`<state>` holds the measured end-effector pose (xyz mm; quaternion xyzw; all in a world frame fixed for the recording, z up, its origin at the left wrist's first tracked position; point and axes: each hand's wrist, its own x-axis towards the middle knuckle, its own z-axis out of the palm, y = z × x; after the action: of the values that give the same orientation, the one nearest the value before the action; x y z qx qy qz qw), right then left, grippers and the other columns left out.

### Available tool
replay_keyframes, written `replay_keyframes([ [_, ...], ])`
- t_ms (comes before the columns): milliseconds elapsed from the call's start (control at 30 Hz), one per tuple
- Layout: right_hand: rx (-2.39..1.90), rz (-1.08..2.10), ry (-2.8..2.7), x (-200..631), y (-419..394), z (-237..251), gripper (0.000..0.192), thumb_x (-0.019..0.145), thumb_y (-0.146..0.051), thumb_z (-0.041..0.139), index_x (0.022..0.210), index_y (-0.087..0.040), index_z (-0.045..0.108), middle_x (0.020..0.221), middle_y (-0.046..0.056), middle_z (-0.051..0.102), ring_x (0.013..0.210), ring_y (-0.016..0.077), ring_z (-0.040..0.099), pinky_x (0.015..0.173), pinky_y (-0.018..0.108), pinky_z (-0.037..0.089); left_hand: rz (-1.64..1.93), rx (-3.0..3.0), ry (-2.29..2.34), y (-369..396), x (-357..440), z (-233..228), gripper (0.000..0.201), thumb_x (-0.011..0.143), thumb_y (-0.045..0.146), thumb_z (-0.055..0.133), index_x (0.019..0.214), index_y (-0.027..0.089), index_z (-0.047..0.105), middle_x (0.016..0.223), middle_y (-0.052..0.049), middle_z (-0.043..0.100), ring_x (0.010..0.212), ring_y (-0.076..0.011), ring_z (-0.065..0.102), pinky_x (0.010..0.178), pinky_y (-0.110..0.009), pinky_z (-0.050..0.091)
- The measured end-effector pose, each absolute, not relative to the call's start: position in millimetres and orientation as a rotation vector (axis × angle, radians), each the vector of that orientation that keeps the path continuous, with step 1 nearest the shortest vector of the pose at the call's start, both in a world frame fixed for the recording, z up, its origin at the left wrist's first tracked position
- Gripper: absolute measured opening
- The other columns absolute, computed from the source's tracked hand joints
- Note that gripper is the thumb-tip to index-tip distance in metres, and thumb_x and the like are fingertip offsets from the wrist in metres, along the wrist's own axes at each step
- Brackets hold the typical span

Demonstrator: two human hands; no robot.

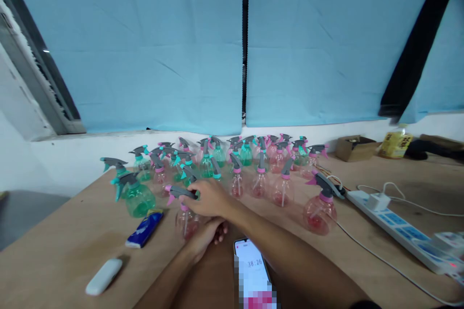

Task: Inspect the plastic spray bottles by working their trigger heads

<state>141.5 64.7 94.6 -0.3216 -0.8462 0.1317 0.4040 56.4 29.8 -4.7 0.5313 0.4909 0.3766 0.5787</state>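
Both hands are on one pink spray bottle [185, 219] that stands upright on the wooden counter [79, 231], near the middle and a bit toward the front edge. The left hand [206, 235] wraps around the round pink body from the front and grips it. The right hand [210, 198] sits on top, its fingers closed over the gray sprayer head, whose pink tip points toward the left edge. Just beside this bottle, toward the left, stands a green spray bottle [136, 195] with a gray and teal top. A blue packet [145, 228] lies flat on the counter near the green bottle, closer to the front. A small white stick-shaped thing [104, 276] lies nearer the front left corner. Behind the hands a big crowd of spray bottles [235, 164], some pink and some green, stands in rows along the back edge. One more pink bottle [321, 210] stands apart toward the right. A phone [253, 273] lies near the front edge, between the two arms, with its screen lit. A white power strip [398, 229] with cords runs along the right side. A small cardboard box [353, 147] and a yellow bottle [395, 144] sit near the back right corner.
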Motion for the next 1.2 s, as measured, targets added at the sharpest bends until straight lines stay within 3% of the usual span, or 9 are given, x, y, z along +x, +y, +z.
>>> replay_keyframes([
  [167, -0.788, 0.257, -1.968, 146.7, 69.9, 91.2, 0.030, 0.096, -0.042, 0.050, 0.086, -0.021, 0.070, 0.088, 0.004, 0.061, 0.091, 0.0183, 0.054, 0.086, 0.031, 0.038, 0.883, 1.247, 1.156, 31.5, 56.6, -5.2, 0.034, 0.077, 0.045, 0.052, 0.058, 0.017, 0.052, 0.056, 0.002, 0.051, 0.045, -0.0087, 0.043, 0.043, -0.022, 0.025],
  [267, -0.816, 0.210, -1.959, 145.8, 77.4, 88.1, 0.030, 0.099, -0.035, 0.043, 0.103, -0.023, 0.070, 0.119, 0.010, 0.056, 0.117, 0.0242, 0.044, 0.101, 0.041, 0.033, 0.909, 1.246, 1.153, 32.5, 57.7, -6.0, 0.031, 0.078, 0.043, 0.053, 0.060, 0.018, 0.050, 0.056, 0.002, 0.051, 0.043, -0.0082, 0.043, 0.042, -0.021, 0.025],
  [333, -0.795, 0.257, -2.048, 143.1, 84.1, 84.3, 0.032, 0.101, -0.033, 0.039, 0.107, -0.023, 0.069, 0.127, 0.010, 0.054, 0.126, 0.0259, 0.038, 0.106, 0.046, 0.030, 0.946, 1.228, 1.156, 33.4, 58.4, -7.3, 0.030, 0.079, 0.042, 0.053, 0.062, 0.018, 0.048, 0.055, 0.004, 0.050, 0.041, -0.0076, 0.042, 0.040, -0.021, 0.024],
  [600, -0.721, 0.473, -2.025, 138.1, 99.9, 79.0, 0.030, 0.100, -0.025, 0.039, 0.099, -0.020, 0.069, 0.109, 0.006, 0.065, 0.116, 0.0185, 0.052, 0.102, 0.035, 0.037, 1.028, 1.004, 1.122, 35.8, 55.3, -6.0, 0.019, 0.073, 0.035, 0.055, 0.074, 0.022, 0.041, 0.056, 0.009, 0.043, 0.040, -0.0050, 0.032, 0.040, -0.019, 0.014],
  [800, -0.624, 0.517, -1.969, 148.8, 94.0, 86.6, 0.029, 0.100, -0.026, 0.040, 0.091, -0.018, 0.067, 0.103, 0.006, 0.066, 0.107, 0.0166, 0.057, 0.097, 0.030, 0.040, 0.865, 1.087, 1.141, 33.3, 54.2, -1.4, 0.022, 0.073, 0.038, 0.053, 0.068, 0.022, 0.039, 0.054, 0.009, 0.039, 0.041, -0.0049, 0.028, 0.040, -0.021, 0.012],
  [1000, -0.617, 0.535, -1.972, 162.6, 95.1, 79.6, 0.033, 0.101, -0.033, 0.040, 0.089, -0.019, 0.067, 0.092, 0.004, 0.065, 0.092, 0.0152, 0.059, 0.087, 0.027, 0.042, 0.635, 1.290, 1.035, 26.2, 57.9, 4.8, 0.025, 0.070, 0.038, 0.062, 0.068, 0.022, 0.042, 0.053, 0.010, 0.038, 0.042, -0.0055, 0.028, 0.042, -0.021, 0.013],
  [1200, -0.586, 0.531, -1.916, 185.7, 85.1, 77.3, 0.031, 0.099, -0.031, 0.041, 0.089, -0.020, 0.068, 0.096, 0.004, 0.067, 0.098, 0.0162, 0.061, 0.089, 0.028, 0.044, 0.605, 1.325, 1.024, 22.0, 59.8, 10.2, 0.021, 0.072, 0.033, 0.058, 0.068, 0.022, 0.040, 0.054, 0.010, 0.035, 0.045, -0.0063, 0.025, 0.043, -0.021, 0.012],
])
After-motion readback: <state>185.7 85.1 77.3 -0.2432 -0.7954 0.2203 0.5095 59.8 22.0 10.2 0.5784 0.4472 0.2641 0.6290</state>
